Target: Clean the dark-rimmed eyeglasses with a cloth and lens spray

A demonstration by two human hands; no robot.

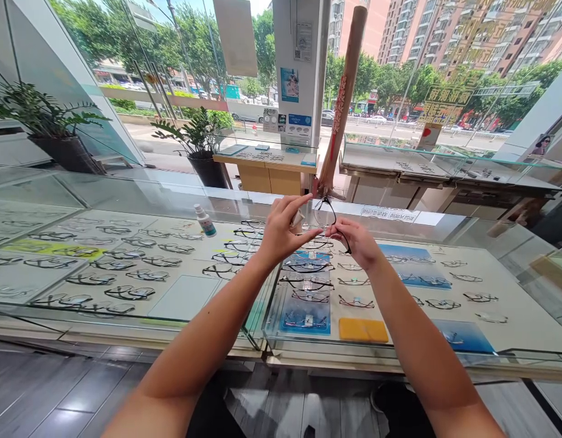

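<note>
Above the glass display case (244,207), a pair of dark-rimmed glasses (325,212) is held up, one round lens facing me. My right hand (357,242) pinches the glasses by their lower part, with a dark temple hanging below the fingers. My left hand (283,230) is at the left of the glasses, thumb and forefinger stretched toward them, with a small light-coloured cloth or piece behind the thumb, held by fingers partly hidden. A white spray bottle (205,221) with a blue-green label stands on the case to the left.
Rows of glasses (130,292) lie inside the case, left and right. A yellow-orange block (363,330) is near its front edge. Beyond stand a wooden post (345,97), potted plants (208,149) and a farther display counter (263,159). Large windows show the street.
</note>
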